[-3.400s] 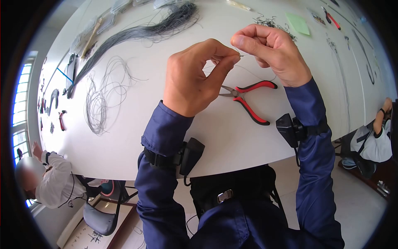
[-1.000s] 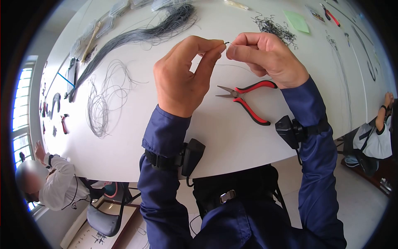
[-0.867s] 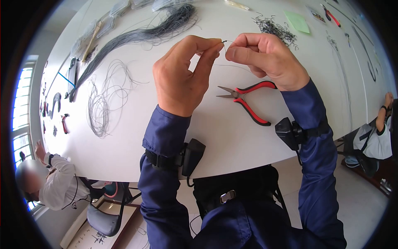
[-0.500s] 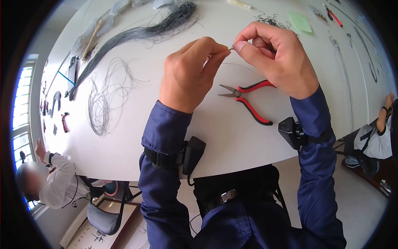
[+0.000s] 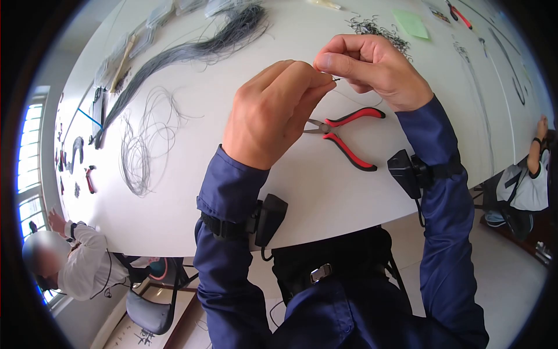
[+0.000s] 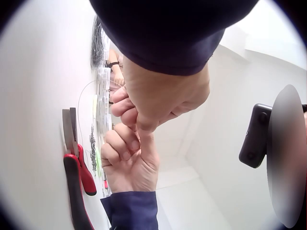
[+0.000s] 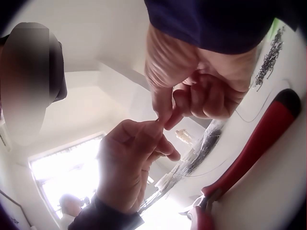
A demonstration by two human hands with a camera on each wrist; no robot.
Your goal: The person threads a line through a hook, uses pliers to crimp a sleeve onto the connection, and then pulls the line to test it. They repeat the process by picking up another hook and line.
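Observation:
In the head view the left hand pinches a small dark hook between thumb and forefinger, with only its end showing. Close against it, the right hand pinches a thin line between thumb and forefinger, its other fingers curled. A strand of the line loops down below the right hand. Red-handled pliers lie spread on the table under the hands, their tip partly covered by the left hand. Both wrist views show the fingertips meeting; the hook itself is mostly hidden there.
On the white table lie a grey bundle of line, a loose coil, a pile of dark hooks, a green paper and more pliers. Other people sit at both sides.
Since half a second ago both hands have come slightly lower in the head view, and the right hand has turned and shifted left, its fingertips now over the left fingertips.

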